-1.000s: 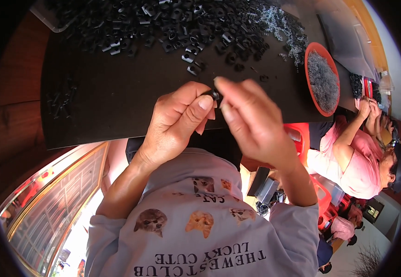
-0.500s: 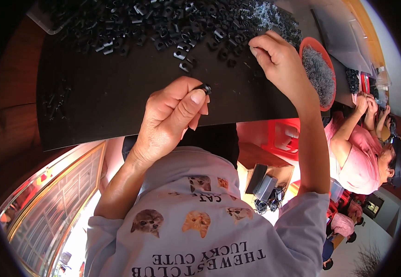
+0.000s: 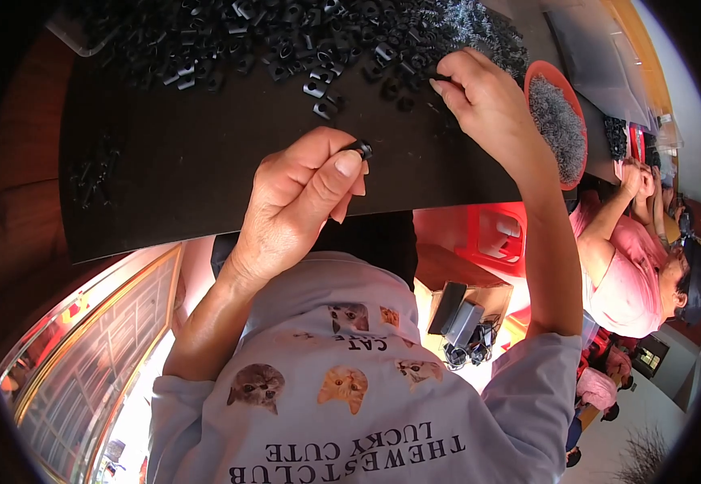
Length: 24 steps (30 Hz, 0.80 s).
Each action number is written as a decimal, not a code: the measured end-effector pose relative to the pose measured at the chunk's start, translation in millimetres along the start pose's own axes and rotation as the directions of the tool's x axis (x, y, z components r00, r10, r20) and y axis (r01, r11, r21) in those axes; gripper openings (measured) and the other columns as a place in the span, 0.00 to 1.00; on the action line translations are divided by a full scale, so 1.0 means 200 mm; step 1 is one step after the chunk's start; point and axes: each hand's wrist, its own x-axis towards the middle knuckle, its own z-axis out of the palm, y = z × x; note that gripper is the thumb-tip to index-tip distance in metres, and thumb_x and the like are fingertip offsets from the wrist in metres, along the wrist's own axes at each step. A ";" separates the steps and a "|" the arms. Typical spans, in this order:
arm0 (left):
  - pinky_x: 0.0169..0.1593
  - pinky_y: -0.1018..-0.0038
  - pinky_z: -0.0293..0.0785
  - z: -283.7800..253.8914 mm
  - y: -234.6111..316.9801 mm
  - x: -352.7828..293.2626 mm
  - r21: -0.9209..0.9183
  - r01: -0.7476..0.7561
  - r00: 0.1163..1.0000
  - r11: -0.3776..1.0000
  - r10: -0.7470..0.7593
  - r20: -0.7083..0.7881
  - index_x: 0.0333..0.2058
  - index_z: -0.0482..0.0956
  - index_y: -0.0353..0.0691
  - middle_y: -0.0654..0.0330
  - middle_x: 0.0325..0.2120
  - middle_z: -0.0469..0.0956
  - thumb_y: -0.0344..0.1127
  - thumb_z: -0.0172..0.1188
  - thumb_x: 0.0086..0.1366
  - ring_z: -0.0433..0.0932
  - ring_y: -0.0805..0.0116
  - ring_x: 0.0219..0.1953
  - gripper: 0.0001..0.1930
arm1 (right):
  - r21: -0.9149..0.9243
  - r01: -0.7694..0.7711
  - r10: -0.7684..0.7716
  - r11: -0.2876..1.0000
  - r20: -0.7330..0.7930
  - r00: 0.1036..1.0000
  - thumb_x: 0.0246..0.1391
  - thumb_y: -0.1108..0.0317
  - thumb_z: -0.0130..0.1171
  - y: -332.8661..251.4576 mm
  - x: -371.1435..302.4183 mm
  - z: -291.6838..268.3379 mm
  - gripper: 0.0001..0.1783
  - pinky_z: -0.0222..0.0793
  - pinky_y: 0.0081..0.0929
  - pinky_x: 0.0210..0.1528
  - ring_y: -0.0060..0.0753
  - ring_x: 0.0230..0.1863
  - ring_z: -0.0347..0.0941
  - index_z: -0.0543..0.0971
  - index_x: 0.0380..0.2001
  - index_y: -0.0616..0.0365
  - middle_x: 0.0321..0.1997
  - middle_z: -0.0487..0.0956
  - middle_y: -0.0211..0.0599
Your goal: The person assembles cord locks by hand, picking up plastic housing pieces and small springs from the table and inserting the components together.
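Observation:
My left hand (image 3: 290, 198) is closed, pinching a small round black plastic part (image 3: 359, 149) between thumb and forefinger above the near half of the dark table (image 3: 205, 173). Farther right, my right hand (image 3: 483, 97) has its thumb and forefinger close together by the right end of a heap of black plastic pieces (image 3: 286, 36). A dark bit seems to show at those fingertips, too small to make out. A few loose black pieces (image 3: 323, 110) lie between the heap and my left hand. Small metal springs (image 3: 479, 32) are piled beyond my right hand.
An orange-red bowl (image 3: 582, 145) full of springs stands right of my right forearm. Several thin black parts (image 3: 96, 173) lie at the table's left end. Below are a red plastic stool (image 3: 499, 234) and a cardboard box (image 3: 447, 270). A person in pink (image 3: 624, 282) works at the right.
My right hand has shifted slightly up and left, toward the heap's edge. My left hand still holds the black part in nearly the same place.

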 end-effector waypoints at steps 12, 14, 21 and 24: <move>0.23 0.84 0.64 0.00 0.00 0.00 -0.037 0.012 1.000 0.999 -0.013 -0.010 0.36 0.75 0.33 0.65 0.23 0.74 0.39 0.51 0.71 0.67 0.82 0.19 0.13 | 0.781 -0.095 0.045 0.617 0.085 0.995 0.57 0.76 0.60 -0.32 -0.08 -0.07 0.04 0.59 0.08 0.27 0.07 0.26 0.65 0.74 0.34 0.60 0.27 0.73 0.21; 0.22 0.85 0.63 -0.01 0.00 0.00 -0.047 0.036 0.999 0.998 -0.036 -0.001 0.36 0.75 0.34 0.65 0.23 0.74 0.39 0.51 0.71 0.68 0.82 0.19 0.13 | 0.830 -0.165 0.062 0.533 0.156 0.986 0.57 0.73 0.59 -0.36 -0.08 -0.09 0.04 0.60 0.11 0.23 0.10 0.24 0.66 0.75 0.33 0.61 0.25 0.74 0.23; 0.19 0.85 0.61 -0.01 0.00 0.01 -0.076 0.034 0.999 0.997 -0.031 0.039 0.37 0.75 0.34 0.64 0.23 0.75 0.39 0.50 0.71 0.68 0.83 0.19 0.13 | 0.888 -0.298 0.039 0.350 0.304 0.952 0.57 0.75 0.55 -0.39 -0.08 -0.14 0.05 0.70 0.16 0.24 0.19 0.25 0.75 0.77 0.36 0.64 0.28 0.79 0.33; 0.19 0.85 0.60 -0.03 0.00 0.01 -0.108 0.064 0.996 0.992 -0.058 0.061 0.37 0.75 0.34 0.64 0.23 0.74 0.39 0.50 0.71 0.66 0.83 0.18 0.13 | 0.875 -0.352 0.017 0.332 0.367 0.930 0.57 0.75 0.55 -0.39 -0.07 -0.15 0.04 0.70 0.17 0.23 0.20 0.25 0.75 0.76 0.35 0.65 0.29 0.79 0.33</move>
